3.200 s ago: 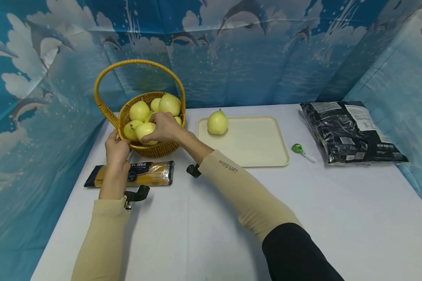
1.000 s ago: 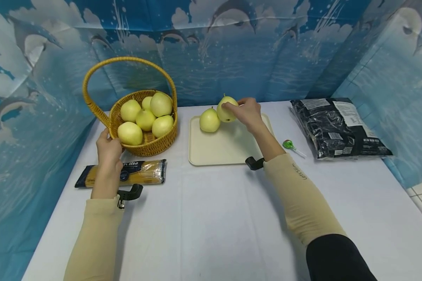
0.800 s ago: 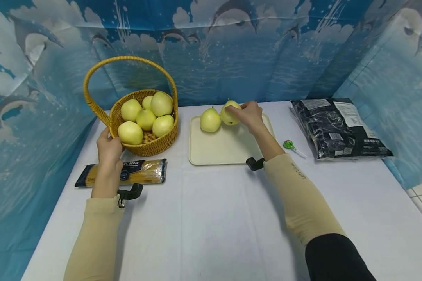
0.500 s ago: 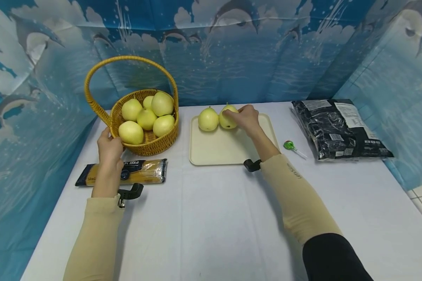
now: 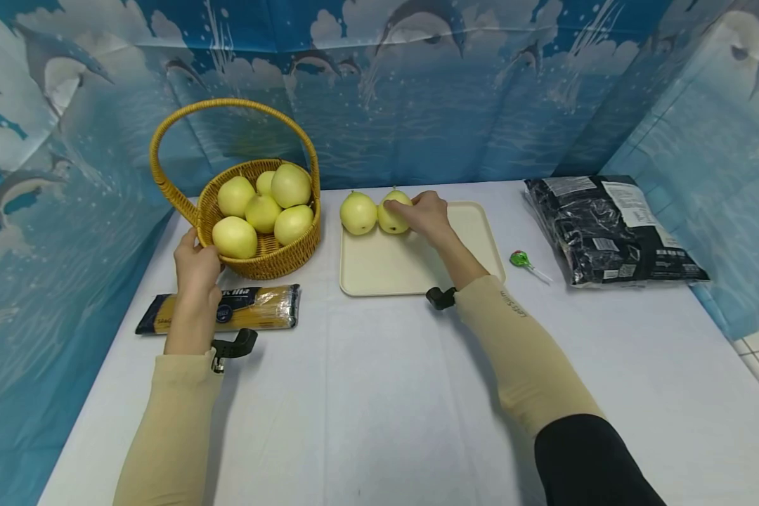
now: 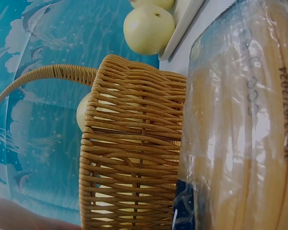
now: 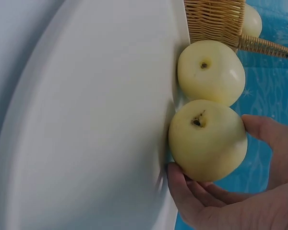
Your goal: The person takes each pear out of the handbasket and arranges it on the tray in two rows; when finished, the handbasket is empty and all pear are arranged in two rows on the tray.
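My right hand (image 5: 426,214) holds a round yellow-green pear (image 7: 209,141) between thumb and fingers, at the back left of the cream tray (image 5: 424,274). A second pear (image 5: 358,213) sits right against it, in the tray's left corner. To the left, my left hand (image 5: 196,267) grips the rim of the wicker basket (image 5: 284,261), near the foot of its tall handle. Several pears (image 5: 235,239) lie inside the basket. In the left wrist view the basket's woven side (image 6: 134,143) fills the middle, and only a bit of that hand shows at the lower left.
A packet of spaghetti (image 5: 259,309) lies in front of the basket, partly under my left wrist. Right of the tray are a green-wrapped lollipop (image 5: 520,259) and a black plastic package (image 5: 613,235). A blue dolphin-print curtain (image 5: 367,140) hangs behind the white table (image 5: 367,393).
My right hand has taken a pear from the basket to the tray, lowered it beside the first pear and slid leftward, the first pear shifting left too. My left hand stays on the basket.
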`<state>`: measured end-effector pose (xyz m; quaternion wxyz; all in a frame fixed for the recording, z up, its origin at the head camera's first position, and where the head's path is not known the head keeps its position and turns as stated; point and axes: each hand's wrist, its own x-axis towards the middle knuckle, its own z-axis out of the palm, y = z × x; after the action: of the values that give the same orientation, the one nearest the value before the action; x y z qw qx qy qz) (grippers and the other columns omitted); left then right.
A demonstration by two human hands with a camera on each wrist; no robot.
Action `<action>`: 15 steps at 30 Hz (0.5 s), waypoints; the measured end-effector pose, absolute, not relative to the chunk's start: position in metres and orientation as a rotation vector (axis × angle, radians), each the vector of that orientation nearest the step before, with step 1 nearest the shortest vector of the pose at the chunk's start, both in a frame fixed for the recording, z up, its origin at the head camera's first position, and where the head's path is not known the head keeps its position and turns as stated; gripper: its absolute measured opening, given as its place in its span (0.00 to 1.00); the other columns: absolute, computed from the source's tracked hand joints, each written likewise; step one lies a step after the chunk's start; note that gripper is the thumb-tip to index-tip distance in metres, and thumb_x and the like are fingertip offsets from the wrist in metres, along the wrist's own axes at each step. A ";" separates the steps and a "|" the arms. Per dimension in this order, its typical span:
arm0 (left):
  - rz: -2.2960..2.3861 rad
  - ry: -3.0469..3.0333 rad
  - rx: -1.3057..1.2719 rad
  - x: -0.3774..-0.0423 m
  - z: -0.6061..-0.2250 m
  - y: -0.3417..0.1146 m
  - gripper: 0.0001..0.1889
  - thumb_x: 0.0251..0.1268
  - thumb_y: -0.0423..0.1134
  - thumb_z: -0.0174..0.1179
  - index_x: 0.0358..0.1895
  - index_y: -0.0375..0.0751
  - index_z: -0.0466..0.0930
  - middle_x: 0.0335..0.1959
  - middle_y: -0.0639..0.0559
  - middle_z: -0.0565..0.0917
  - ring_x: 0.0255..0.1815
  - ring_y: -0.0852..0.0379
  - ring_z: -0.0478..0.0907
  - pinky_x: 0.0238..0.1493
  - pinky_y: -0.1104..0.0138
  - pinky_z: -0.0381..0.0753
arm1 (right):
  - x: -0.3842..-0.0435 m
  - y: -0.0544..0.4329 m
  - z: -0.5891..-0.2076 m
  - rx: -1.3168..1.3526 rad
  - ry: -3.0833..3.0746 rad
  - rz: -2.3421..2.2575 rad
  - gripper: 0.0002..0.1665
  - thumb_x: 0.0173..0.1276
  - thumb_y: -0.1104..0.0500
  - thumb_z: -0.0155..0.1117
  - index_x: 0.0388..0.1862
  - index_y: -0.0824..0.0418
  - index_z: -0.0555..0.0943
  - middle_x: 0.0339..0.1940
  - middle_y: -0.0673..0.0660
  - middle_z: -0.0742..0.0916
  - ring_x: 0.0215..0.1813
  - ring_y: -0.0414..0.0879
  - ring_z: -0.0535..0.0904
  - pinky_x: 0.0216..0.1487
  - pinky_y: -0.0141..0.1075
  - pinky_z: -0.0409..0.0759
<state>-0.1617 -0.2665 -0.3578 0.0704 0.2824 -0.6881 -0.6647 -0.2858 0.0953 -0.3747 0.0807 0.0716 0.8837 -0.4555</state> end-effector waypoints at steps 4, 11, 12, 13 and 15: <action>-1.999 -2.077 0.854 -0.163 -0.357 -0.266 0.38 0.83 0.31 0.42 0.88 0.59 0.42 0.84 0.47 0.59 0.72 0.55 0.67 0.67 0.62 0.69 | -0.286 0.097 -0.375 0.215 2.642 -1.339 0.45 0.68 0.32 0.68 0.67 0.68 0.79 0.67 0.65 0.79 0.67 0.57 0.72 0.62 0.48 0.80; -2.001 -2.077 0.858 -0.162 -0.357 -0.267 0.38 0.83 0.31 0.41 0.88 0.60 0.40 0.85 0.47 0.57 0.76 0.54 0.65 0.68 0.64 0.69 | -0.287 0.097 -0.378 0.179 2.638 -1.370 0.46 0.68 0.34 0.70 0.69 0.67 0.77 0.69 0.64 0.80 0.69 0.57 0.72 0.63 0.48 0.80; -2.000 -2.077 0.856 -0.162 -0.357 -0.267 0.38 0.83 0.31 0.41 0.88 0.60 0.41 0.84 0.46 0.58 0.76 0.54 0.65 0.67 0.64 0.69 | -0.287 0.097 -0.379 0.171 2.624 -1.382 0.46 0.68 0.34 0.70 0.70 0.67 0.76 0.69 0.64 0.79 0.69 0.57 0.73 0.63 0.48 0.80; -2.002 -2.074 0.857 -0.162 -0.358 -0.267 0.38 0.83 0.31 0.42 0.88 0.60 0.41 0.84 0.46 0.58 0.75 0.54 0.65 0.67 0.64 0.69 | -0.287 0.097 -0.379 0.167 2.611 -1.393 0.46 0.69 0.34 0.70 0.70 0.67 0.75 0.70 0.64 0.79 0.69 0.57 0.74 0.64 0.48 0.80; -2.003 -2.075 0.855 -0.162 -0.358 -0.266 0.38 0.83 0.31 0.42 0.88 0.60 0.41 0.84 0.46 0.58 0.75 0.54 0.66 0.67 0.64 0.69 | -0.286 0.097 -0.379 0.166 2.586 -1.414 0.46 0.69 0.34 0.69 0.71 0.66 0.74 0.70 0.64 0.79 0.67 0.56 0.76 0.64 0.48 0.80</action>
<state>-0.1618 -0.2663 -0.3579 0.0668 0.2836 -0.6882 -0.6645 -0.2864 0.0971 -0.3795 0.0948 0.0560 0.8720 -0.4769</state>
